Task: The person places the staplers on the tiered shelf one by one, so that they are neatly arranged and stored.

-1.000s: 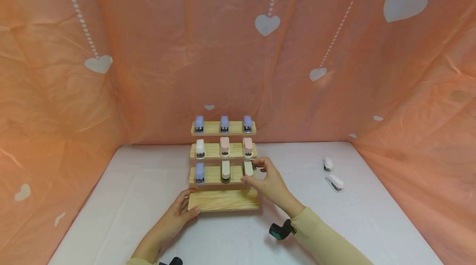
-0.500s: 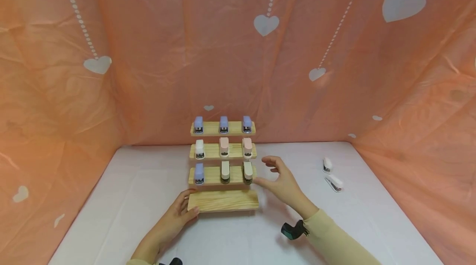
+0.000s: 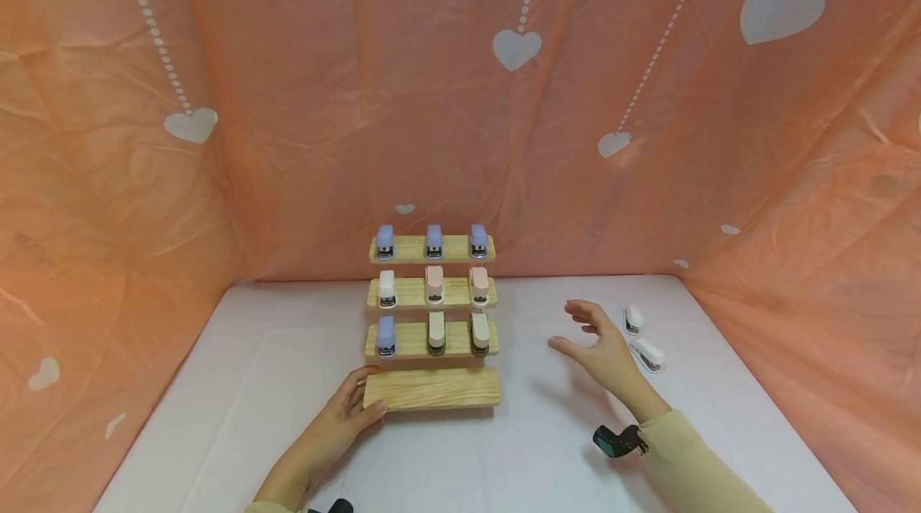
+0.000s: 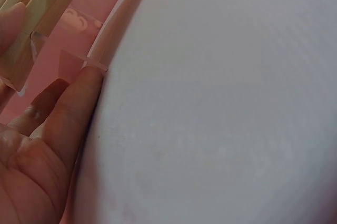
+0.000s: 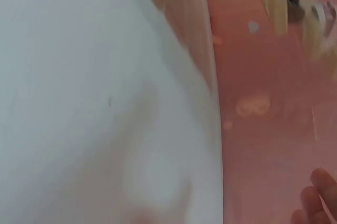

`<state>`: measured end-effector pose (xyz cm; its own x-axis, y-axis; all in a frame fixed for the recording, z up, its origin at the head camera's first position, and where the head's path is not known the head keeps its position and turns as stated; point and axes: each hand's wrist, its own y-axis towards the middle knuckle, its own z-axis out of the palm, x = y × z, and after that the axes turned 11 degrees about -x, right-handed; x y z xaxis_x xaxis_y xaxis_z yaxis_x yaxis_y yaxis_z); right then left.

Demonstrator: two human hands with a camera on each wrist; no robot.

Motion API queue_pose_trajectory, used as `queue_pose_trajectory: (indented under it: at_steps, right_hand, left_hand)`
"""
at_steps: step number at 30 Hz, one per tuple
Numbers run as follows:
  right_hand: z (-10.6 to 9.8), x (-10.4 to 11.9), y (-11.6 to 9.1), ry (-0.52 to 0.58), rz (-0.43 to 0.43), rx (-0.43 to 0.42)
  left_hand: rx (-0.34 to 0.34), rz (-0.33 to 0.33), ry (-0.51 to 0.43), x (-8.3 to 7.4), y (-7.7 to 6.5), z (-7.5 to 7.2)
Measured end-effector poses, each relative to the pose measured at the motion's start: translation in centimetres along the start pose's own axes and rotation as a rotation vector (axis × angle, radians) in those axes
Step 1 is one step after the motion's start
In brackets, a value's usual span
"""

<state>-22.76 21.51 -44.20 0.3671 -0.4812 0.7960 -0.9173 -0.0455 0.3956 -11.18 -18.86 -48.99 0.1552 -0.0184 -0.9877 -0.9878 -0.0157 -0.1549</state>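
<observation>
A stepped wooden display rack (image 3: 432, 388) with four tiers stands on the table. My left hand (image 3: 344, 417) grips the left end of its lowest tier; in the left wrist view the thumb (image 4: 11, 23) lies against the wood and the fingers reach past the end. On the tiers above sit small staplers: a row of purple ones (image 3: 434, 241) on top, a white one (image 3: 387, 288) and pink ones (image 3: 435, 284) below, then a purple one (image 3: 386, 335) beside two cream ones (image 3: 436, 332). My right hand (image 3: 608, 353), fingers parted and holding nothing, hovers near two white staplers (image 3: 650, 355) at the right.
The lowest tier bears no stapler. A white cloth covers the table (image 3: 288, 337). Orange-pink curtains (image 3: 432, 137) with white hearts hang behind and on both sides. A black wrist camera (image 3: 616, 441) sits at the right sleeve.
My right hand has let go of the cream stapler at the right end of the third tier and moved right, toward the white staplers. The left hand has stayed on the rack.
</observation>
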Motion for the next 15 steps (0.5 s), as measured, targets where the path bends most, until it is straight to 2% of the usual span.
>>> queue_pose_trajectory:
  at_steps: [8,15]
  right_hand:
    - [-2.6,-2.0,0.2,-0.067,0.026,-0.044]
    - [-4.4,-3.5,0.1,-0.126,0.069,-0.070]
  left_hand:
    - [-0.017,-0.011,0.015,0.2,0.1,0.0]
    - [0.001,-0.003,0.000,0.0,0.0,0.0]
